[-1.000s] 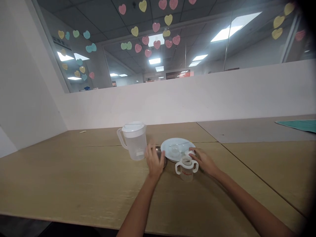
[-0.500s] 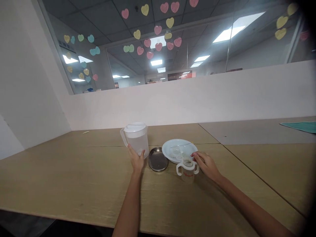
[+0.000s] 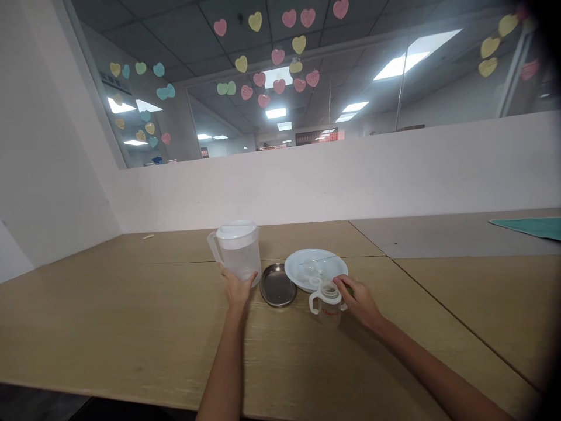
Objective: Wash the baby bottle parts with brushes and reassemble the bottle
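Note:
A translucent plastic pitcher [image 3: 239, 248] with a white lid stands upright on the table, its handle to the left. My left hand [image 3: 237, 288] is wrapped around its lower front, thumb on the right side. Farther right stands an uncapped, clear baby bottle [image 3: 329, 313] with two white handles and red print. The closed fingers of my right hand [image 3: 357, 299] are at the bottle's neck and right handle, partly hiding that handle. Behind the bottle, a pale blue bowl [image 3: 295, 260] holds clear and white parts and a thin stick-like item.
A round, shallow metal tray [image 3: 278, 286] lies between the pitcher and the bowl. On the far right is a green cloth [image 3: 530, 227]. A small pale scrap [image 3: 148, 237] lies near the wall at the back left. The white wall [image 3: 307, 190] bounds the table behind.
My right hand has moved slightly left, from beside the bottle onto its neck and right handle. My left hand stays on the pitcher. The whole view has shifted a little.

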{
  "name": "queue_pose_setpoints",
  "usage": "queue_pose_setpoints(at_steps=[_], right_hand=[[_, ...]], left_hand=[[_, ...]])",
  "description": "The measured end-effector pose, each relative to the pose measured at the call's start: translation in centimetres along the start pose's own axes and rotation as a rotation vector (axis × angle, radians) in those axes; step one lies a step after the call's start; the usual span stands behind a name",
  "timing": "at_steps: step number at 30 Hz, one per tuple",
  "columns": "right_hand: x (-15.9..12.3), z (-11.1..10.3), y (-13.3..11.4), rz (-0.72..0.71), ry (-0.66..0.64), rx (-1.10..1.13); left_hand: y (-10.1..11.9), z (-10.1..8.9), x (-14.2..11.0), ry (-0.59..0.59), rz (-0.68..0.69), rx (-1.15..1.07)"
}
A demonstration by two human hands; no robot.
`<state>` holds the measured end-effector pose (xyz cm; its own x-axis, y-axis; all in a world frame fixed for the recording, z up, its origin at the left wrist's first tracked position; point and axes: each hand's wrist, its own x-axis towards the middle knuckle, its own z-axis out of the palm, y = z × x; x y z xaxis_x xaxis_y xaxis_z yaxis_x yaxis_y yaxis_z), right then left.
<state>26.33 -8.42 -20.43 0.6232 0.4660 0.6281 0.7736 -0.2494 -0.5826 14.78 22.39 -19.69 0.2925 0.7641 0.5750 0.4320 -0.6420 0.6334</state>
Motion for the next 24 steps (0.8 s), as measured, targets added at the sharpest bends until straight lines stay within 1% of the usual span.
queue_pose_setpoints(at_steps=[2, 6, 9, 14, 19, 21, 24], right_hand=[[0.1, -0.1, -0.1, 0.000, -0.003, -0.003], [0.1, -0.1, 0.0, -0.027, -0.006, -0.008], [0.2, 0.0, 0.1, -0.043, -0.011, -0.021], [0.2, 0.0, 0.1, -0.037, -0.025, -0.022], [0.1, 0.1, 0.2, -0.020, -0.037, -0.011], [0.1, 0.1, 0.3, -0.021, -0.045, 0.000], [0.1, 0.2, 0.3, -0.017, -0.051, 0.008]], left_hand=[[0.3, -0.2, -0.1, 0.006, -0.038, 0.010], [0.7, 0.1, -0.4, -0.025, -0.038, -0.055], [0.9, 0.2, -0.7, -0.013, -0.048, -0.055], [1.5, -0.3, -0.8, 0.025, -0.049, -0.034], [1.9, -0.2, -0.9, 0.035, -0.076, -0.091], [1.9, -0.2, -1.1, 0.069, -0.045, -0.092], [1.9, -0.5, -1.2, 0.136, 0.108, -0.059]])
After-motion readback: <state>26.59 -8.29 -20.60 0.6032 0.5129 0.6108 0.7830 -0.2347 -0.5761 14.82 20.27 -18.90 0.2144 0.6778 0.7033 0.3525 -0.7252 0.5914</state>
